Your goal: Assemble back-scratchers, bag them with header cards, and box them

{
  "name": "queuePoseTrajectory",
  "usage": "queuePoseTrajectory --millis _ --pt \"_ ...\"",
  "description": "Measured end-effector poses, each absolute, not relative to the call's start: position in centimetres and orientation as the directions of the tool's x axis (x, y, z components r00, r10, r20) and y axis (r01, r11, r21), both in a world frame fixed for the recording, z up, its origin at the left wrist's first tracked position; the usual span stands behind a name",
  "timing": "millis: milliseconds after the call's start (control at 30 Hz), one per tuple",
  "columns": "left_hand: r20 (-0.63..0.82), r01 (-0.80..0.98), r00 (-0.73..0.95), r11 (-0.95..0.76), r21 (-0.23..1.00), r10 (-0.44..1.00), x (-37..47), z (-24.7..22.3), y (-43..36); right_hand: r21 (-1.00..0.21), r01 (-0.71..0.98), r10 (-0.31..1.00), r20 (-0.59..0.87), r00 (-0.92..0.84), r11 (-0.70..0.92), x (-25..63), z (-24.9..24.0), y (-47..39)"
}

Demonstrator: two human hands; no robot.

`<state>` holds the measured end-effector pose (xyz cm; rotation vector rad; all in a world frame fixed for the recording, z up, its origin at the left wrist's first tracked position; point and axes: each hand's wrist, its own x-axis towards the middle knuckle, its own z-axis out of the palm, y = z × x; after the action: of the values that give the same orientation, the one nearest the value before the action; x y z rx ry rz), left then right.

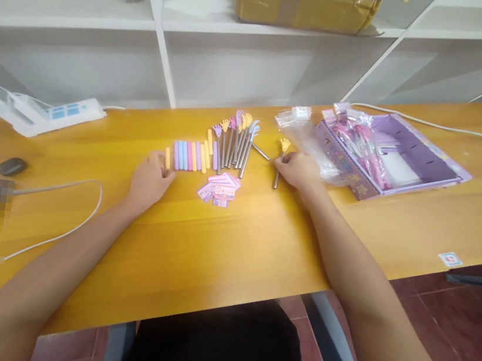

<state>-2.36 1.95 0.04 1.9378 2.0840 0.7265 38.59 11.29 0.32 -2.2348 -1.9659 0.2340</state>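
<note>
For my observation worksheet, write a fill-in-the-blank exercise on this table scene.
The right hand holds a metal rod whose hand-shaped tip is ____.
The taped cardboard box sits on a ____ above the table.
The open box with pink packets is ____ inside.
The power strip lies on the person's ____ side.
Yellow; shelf; purple; left.

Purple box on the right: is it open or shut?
Open: the purple box has no lid over it, its inner walls show, and pink items lie inside.
</note>
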Motion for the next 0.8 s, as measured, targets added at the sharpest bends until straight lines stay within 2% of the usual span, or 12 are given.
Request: queuePoseTrajectory --millis 167,233,433,533,600,700,800 --pt "0.163 0.948 -0.086 0.03 0.318 0.983 -2.34 -0.45 2.18 -0.234 0.963 0.99 0.003 0.139 -0.134 38.86 -0.03 11.32" --pt "0.167 0.957 -0.086 0.035 0.289 0.982 -2.28 -0.56 2.23 -0.231 0.963 0.989 0.002 0.145 -0.141 38.9 -0.12 11.29" --pt "0.122 0.926 -0.151 0.097 0.365 0.981 -2.21 -0.02 2.04 -0.249 0.96 0.99 0.02 0.138 -0.129 38.93 -0.05 11.26" --pt "0.164 0.893 -0.152 0.064 0.446 0.975 -2.51 0.0 1.94 -0.296 0.944 0.987 0.02 0.157 -0.145 39.06 -0.03 11.34" --pt "0.245 0.844 -0.154 -0.002 0.537 0.957 -2.78 -0.15 1.85 -0.369 0.918 0.984 0.04 0.174 -0.147 39.25 -0.11 11.44" --pt "0.359 0.744 -0.144 -0.138 0.654 0.922 -3.02 -0.31 1.62 -0.614 0.78 0.972 0.082 0.218 -0.124 39.57 -0.32 11.59" --pt "0.34 0.711 -0.022 -0.224 0.667 0.94 -2.89 -0.16 1.32 -0.786 0.612 0.982 0.041 0.186 -0.083 39.52 -0.37 11.43"
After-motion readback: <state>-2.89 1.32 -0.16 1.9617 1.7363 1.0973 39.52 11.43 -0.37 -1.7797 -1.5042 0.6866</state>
